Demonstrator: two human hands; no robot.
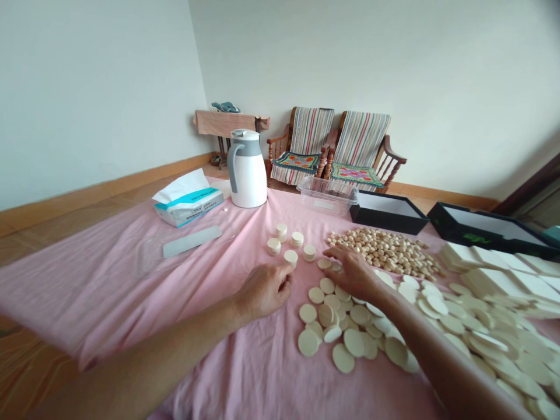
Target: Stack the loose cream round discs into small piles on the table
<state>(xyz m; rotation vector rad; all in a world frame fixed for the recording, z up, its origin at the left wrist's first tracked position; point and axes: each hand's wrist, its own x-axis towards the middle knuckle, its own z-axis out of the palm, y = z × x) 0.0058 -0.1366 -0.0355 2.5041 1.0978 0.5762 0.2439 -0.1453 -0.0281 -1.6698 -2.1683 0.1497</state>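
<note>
My left hand (265,288) rests on the pink cloth (109,274) with its fingers curled, fingertips pinched right beside a small stack of cream discs (291,257). My right hand (351,269) lies palm down, fingers stretched over flat cream discs (345,332) at the edge of a big loose spread. Three more short disc stacks (297,238) stand just beyond. A heap of small pale round pieces (387,249) lies behind my right hand.
A white thermos jug (247,169), a tissue box (188,201), a clear plastic tub (326,195) and two black box trays (387,211) stand at the back. White flat cards (503,271) pile at right. A clear lid (188,245) lies at left. Two striped wooden chairs (332,151) stand by the wall.
</note>
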